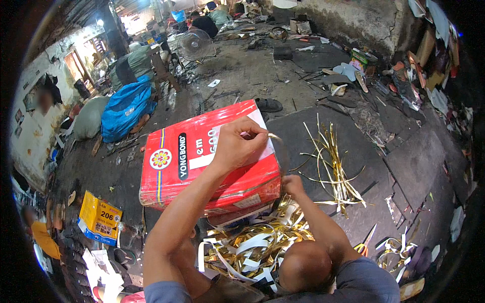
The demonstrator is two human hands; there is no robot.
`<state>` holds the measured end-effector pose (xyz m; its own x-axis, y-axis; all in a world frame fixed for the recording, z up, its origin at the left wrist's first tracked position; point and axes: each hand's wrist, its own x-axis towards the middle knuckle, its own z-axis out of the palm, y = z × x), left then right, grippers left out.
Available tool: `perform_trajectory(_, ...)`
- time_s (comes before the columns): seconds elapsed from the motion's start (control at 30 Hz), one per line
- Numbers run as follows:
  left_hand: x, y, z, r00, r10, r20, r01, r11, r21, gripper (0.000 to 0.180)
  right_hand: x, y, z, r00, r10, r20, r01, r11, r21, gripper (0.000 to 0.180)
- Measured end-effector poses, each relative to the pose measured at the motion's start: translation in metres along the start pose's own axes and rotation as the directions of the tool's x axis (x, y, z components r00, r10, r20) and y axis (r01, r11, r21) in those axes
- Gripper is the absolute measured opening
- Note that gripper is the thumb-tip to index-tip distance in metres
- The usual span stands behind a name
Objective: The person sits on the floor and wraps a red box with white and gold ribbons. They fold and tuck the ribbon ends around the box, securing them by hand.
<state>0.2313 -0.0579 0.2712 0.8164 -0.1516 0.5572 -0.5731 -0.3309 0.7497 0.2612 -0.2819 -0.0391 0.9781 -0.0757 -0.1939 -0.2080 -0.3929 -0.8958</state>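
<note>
While the left hand pinches a gold strip atop the red box, the right hand — closed — grips strips below.

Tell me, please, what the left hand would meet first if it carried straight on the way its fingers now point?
Probably the thin gold strip right at the left hand's fingertips, off the red box's edge; depth is hard to judge.

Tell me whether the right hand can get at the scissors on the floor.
Probably yes: the right hand is low beside the red box, and the scissors lie uncovered on the floor beside the right forearm, nothing between them.
</note>
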Motion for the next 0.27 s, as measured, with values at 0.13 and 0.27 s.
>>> perform_trajectory(0.13, -0.003, 0.003, -0.005, 1.0, -0.009, -0.018, 0.008, 0.998, -0.055, 0.008, 0.025, -0.043, -0.107, 0.877, -0.059, -0.476, 0.154, 0.975, 0.162, 0.025)
perform_trajectory(0.27, -0.005, 0.004, -0.002, 1.0, -0.009, -0.022, 0.009, 0.999, -0.042, 0.008, -0.01, -0.221, -0.152, 0.738, -0.455, -0.498, 0.621, 0.747, 0.238, 0.023)
